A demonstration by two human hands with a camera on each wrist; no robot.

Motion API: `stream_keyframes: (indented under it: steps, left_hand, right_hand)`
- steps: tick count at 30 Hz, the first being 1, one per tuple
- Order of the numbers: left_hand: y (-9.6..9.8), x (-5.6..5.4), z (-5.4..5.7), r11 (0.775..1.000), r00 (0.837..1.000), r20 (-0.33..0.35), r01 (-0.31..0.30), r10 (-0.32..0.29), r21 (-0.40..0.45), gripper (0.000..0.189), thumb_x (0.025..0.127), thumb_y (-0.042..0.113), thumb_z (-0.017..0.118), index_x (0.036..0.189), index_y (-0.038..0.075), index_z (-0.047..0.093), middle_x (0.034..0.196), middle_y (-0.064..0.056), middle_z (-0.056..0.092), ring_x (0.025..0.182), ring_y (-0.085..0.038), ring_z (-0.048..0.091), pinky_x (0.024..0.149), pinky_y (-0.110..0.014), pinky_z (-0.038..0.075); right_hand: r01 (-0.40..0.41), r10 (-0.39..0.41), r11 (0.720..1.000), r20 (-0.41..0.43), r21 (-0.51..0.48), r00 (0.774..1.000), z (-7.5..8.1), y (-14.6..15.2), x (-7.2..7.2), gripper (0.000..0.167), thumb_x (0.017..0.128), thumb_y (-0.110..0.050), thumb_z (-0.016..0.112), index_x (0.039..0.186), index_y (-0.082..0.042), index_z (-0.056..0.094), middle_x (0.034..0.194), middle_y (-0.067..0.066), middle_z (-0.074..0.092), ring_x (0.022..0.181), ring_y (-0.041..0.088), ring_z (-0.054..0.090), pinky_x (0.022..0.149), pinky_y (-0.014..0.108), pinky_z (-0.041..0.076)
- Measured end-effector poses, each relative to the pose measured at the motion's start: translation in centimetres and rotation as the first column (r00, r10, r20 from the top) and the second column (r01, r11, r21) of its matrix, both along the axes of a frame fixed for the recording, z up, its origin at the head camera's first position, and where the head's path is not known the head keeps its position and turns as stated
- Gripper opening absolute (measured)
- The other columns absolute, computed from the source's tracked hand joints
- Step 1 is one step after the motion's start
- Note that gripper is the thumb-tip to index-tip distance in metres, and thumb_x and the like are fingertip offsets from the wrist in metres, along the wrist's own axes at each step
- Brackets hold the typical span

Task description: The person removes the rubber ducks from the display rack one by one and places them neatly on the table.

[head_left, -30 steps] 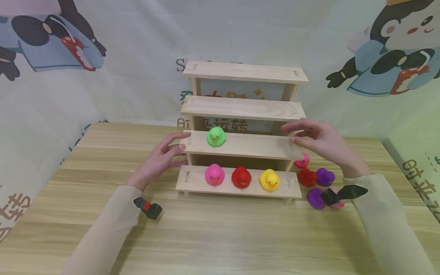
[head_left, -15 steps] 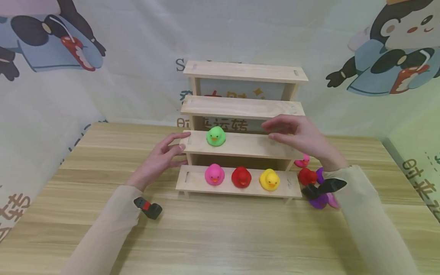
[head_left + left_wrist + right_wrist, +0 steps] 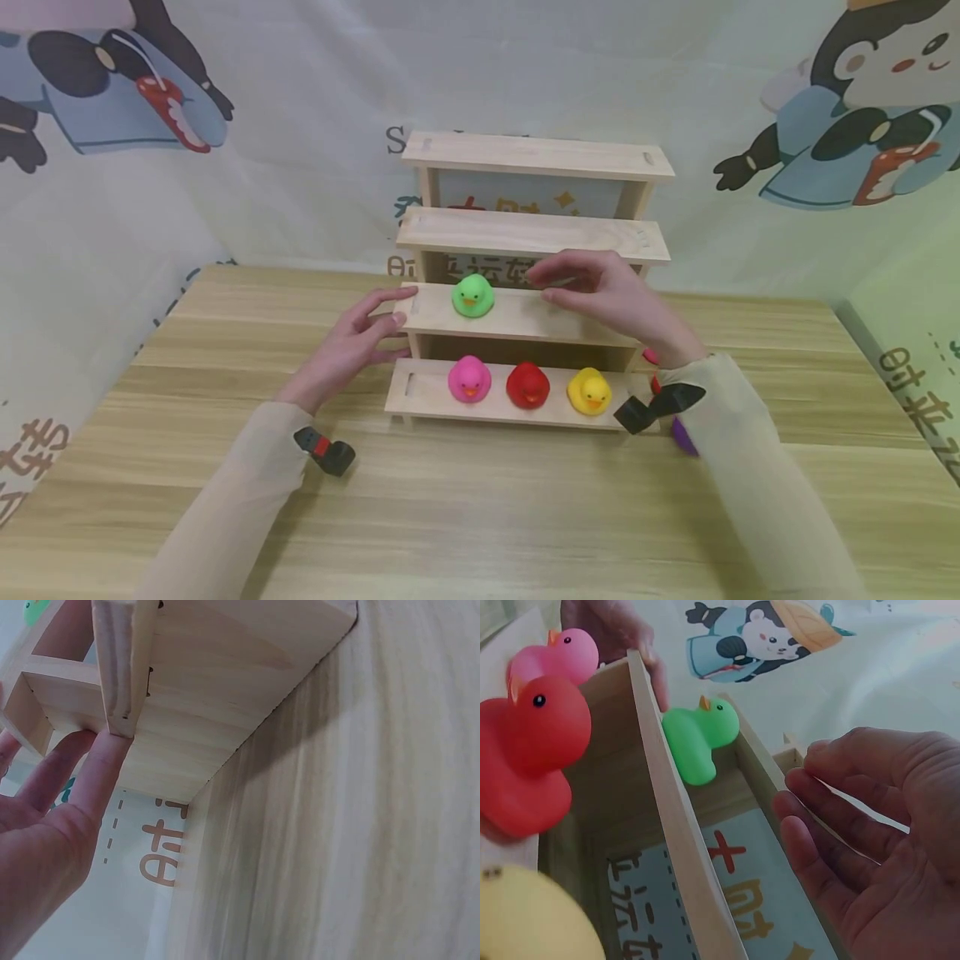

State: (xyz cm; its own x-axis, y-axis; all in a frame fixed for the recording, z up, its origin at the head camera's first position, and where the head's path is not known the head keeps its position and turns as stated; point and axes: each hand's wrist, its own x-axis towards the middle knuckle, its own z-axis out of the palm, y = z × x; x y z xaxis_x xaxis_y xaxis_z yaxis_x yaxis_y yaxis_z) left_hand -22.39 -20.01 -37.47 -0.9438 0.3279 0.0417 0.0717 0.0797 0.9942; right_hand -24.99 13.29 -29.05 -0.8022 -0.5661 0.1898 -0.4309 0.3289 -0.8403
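A stepped wooden shelf [image 3: 525,152] stands on the table. My left hand [image 3: 352,333] rests its spread fingers against the left end of the second tier from the bottom; in the left wrist view its fingertips touch a board's end [image 3: 120,690]. A green rubber duck [image 3: 473,297] sits on that tier. To its right hovers my right hand [image 3: 607,292], fingers loosely bent, thumb apart, nothing between them in the right wrist view. On the lowest tier sit a pink duck [image 3: 469,380], a red duck [image 3: 528,386] and a yellow duck [image 3: 589,392].
Right of the shelf, a purple duck [image 3: 686,437] and other ducks are mostly hidden behind my right wrist and sleeve [image 3: 738,450]. A printed cloth [image 3: 300,125] hangs close behind the shelf. The wooden table [image 3: 465,508] extends in front.
My right hand has moved left along the second tier, from its right end toward the green duck. Its sleeve now covers more of the ducks at right. The left hand stays in place.
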Motion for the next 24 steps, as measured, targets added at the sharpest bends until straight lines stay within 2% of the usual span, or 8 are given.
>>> stream_keyframes:
  steps: [8, 15, 24]
  left_hand:
    - [0.0, 0.0, 0.1, 1.000, 1.000, -0.002, 0.002, -0.002, 0.007, 0.044, 0.103, 0.023, 0.049, 0.145, 0.012, 0.040, 0.145, -0.016, 0.034, 0.123, -0.038, 0.047, 0.087, -0.045, 0.052]
    - [0.0, 0.0, 0.1, 1.000, 1.000, -0.010, 0.007, -0.007, -0.003, 0.045, 0.103, 0.023, 0.048, 0.146, 0.012, 0.040, 0.148, -0.015, 0.031, 0.124, -0.039, 0.047, 0.087, -0.044, 0.052]
    - [0.0, 0.0, 0.1, 1.000, 1.000, -0.002, 0.006, -0.006, -0.023, 0.045, 0.103, 0.023, 0.048, 0.146, 0.013, 0.038, 0.150, -0.015, 0.028, 0.126, -0.039, 0.044, 0.087, -0.044, 0.051]
  right_hand:
    - [-0.057, 0.057, 0.998, -0.018, -0.031, 0.998, 0.0, -1.9, -0.1, 0.026, 0.090, -0.003, 0.067, 0.116, 0.000, 0.066, 0.114, 0.011, 0.066, 0.102, 0.019, 0.060, 0.089, 0.031, 0.050]
    - [-0.087, 0.086, 0.996, -0.033, -0.025, 0.996, -0.1, -3.3, -0.7, 0.026, 0.090, -0.001, 0.066, 0.115, 0.001, 0.066, 0.112, 0.013, 0.066, 0.099, 0.019, 0.061, 0.088, 0.032, 0.050]
    - [-0.090, 0.090, 0.996, -0.039, -0.003, 0.995, -0.3, -5.1, -0.8, 0.030, 0.090, -0.003, 0.065, 0.120, 0.001, 0.064, 0.117, 0.010, 0.063, 0.108, 0.022, 0.056, 0.091, 0.033, 0.049]
